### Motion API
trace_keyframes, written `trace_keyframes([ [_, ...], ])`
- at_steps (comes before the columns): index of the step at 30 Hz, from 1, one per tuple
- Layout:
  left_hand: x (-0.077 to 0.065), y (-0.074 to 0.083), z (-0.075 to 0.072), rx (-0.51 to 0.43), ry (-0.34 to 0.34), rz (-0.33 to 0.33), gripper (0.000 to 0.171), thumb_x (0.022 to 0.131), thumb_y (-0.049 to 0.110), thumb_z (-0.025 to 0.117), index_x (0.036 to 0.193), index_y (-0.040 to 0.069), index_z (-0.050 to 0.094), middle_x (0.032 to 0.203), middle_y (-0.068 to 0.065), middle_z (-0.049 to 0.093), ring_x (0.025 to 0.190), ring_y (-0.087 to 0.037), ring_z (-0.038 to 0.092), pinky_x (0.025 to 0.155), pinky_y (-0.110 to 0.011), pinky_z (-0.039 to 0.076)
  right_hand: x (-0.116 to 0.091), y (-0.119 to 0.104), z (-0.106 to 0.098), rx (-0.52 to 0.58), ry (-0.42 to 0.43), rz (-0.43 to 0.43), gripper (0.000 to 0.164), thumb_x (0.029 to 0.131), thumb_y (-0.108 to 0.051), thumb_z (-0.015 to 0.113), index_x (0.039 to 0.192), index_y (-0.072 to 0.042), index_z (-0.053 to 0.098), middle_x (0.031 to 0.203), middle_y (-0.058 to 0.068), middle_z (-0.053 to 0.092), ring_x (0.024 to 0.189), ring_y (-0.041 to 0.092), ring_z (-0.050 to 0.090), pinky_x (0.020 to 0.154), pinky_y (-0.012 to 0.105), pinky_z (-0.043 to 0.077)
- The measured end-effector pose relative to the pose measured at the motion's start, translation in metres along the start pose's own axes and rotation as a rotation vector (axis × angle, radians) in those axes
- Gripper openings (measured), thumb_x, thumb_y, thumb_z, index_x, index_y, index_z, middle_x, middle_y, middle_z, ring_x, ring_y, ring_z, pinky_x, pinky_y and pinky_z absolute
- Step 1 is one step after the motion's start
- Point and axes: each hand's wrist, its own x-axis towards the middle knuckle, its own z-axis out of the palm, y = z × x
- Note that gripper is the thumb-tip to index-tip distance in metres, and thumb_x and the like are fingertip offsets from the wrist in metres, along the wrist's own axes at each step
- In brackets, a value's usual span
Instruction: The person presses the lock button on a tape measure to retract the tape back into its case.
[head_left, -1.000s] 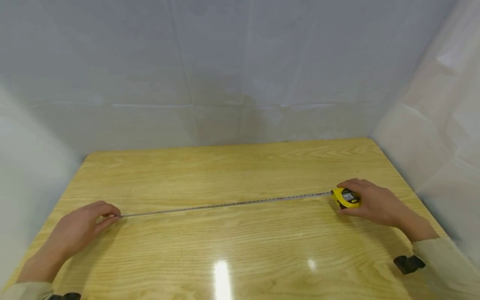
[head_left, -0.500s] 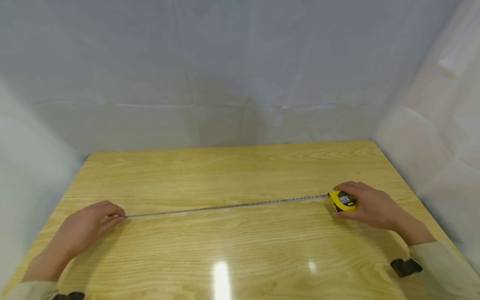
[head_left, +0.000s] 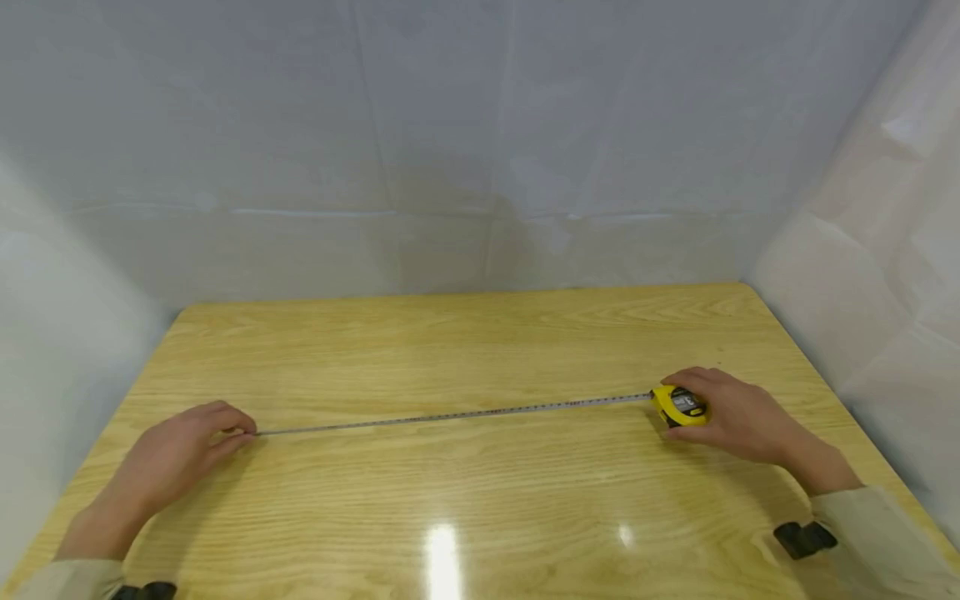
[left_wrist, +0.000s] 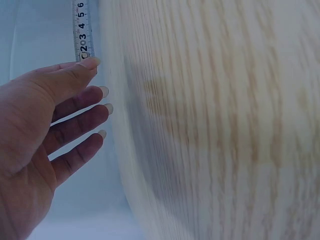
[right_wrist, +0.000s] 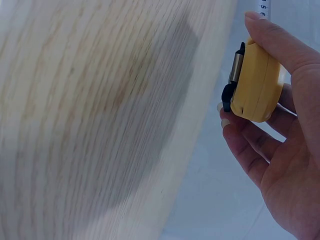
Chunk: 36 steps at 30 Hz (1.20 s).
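Note:
Between thumb and finger, my left hand (head_left: 168,458) pinches the end of a tape measure's metal blade (head_left: 450,415). In the left wrist view the blade (left_wrist: 81,30) shows its low numbers just past the thumb, while the other fingers of the left hand (left_wrist: 25,135) are loosely bent. My right hand (head_left: 750,417) grips the yellow and black tape measure case (head_left: 681,406) from its right side. The right wrist view has the case (right_wrist: 257,82) within the right hand (right_wrist: 295,170), its metal clip facing the wood. Pulled straight, the blade spans between both hands above the table.
The wood-grain table (head_left: 420,342) lies beneath both hands. A grey sheeted wall (head_left: 450,150) rises behind it, with a pale sheet (head_left: 885,275) along the right side and a whitish surface (head_left: 67,275) on the left.
The two hands have drawn slightly closer, the right one shifting left with the case, so the exposed blade looks a little shorter. Both holds are the same. The head view has shifted slightly.

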Motion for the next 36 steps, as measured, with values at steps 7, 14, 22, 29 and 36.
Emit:
trace_keyframes([
  [7,0.001,0.005,0.001,0.002,0.027,0.013,0.019,0.077,0.01,0.078,0.088,0.023,0.07,0.088,0.013,0.063,0.074,-0.009,0.061,0.058,-0.032,0.051,0.001,-0.003,0.002,-0.002,0.007,0.0,0.072,0.075,-0.059,0.073,0.127,-0.011,0.059,0.125,0.013,0.056,0.094,0.022,0.058,0.065,0.035,0.05],
  [14,0.004,0.008,0.001,-0.006,0.006,0.008,0.018,0.078,0.011,0.078,0.088,0.023,0.069,0.088,0.014,0.062,0.073,-0.008,0.06,0.058,-0.032,0.05,0.003,-0.005,0.005,0.012,0.002,-0.002,0.07,0.075,-0.059,0.072,0.126,-0.013,0.059,0.125,0.013,0.056,0.096,0.023,0.058,0.066,0.037,0.051],
  [22,0.01,0.011,0.002,-0.013,0.001,0.011,0.018,0.078,0.012,0.078,0.088,0.024,0.069,0.088,0.013,0.062,0.073,-0.01,0.06,0.055,-0.031,0.048,0.004,-0.01,0.005,0.025,0.005,-0.004,0.069,0.076,-0.058,0.073,0.126,-0.013,0.059,0.124,0.014,0.056,0.097,0.025,0.058,0.068,0.039,0.051],
  [29,0.011,0.011,0.006,-0.014,0.015,0.019,0.019,0.077,0.012,0.079,0.086,0.025,0.069,0.088,0.013,0.062,0.073,-0.011,0.061,0.054,-0.032,0.049,0.006,-0.015,0.009,0.023,0.013,-0.01,0.068,0.075,-0.059,0.073,0.125,-0.014,0.06,0.123,0.012,0.057,0.098,0.023,0.058,0.067,0.037,0.05],
  [36,0.015,0.014,0.006,-0.019,0.019,0.034,0.019,0.077,0.012,0.079,0.087,0.025,0.069,0.088,0.013,0.062,0.073,-0.009,0.06,0.057,-0.032,0.05,0.006,-0.019,0.01,0.029,0.037,-0.023,0.067,0.075,-0.058,0.074,0.125,-0.015,0.06,0.125,0.011,0.055,0.1,0.023,0.057,0.068,0.037,0.051],
])
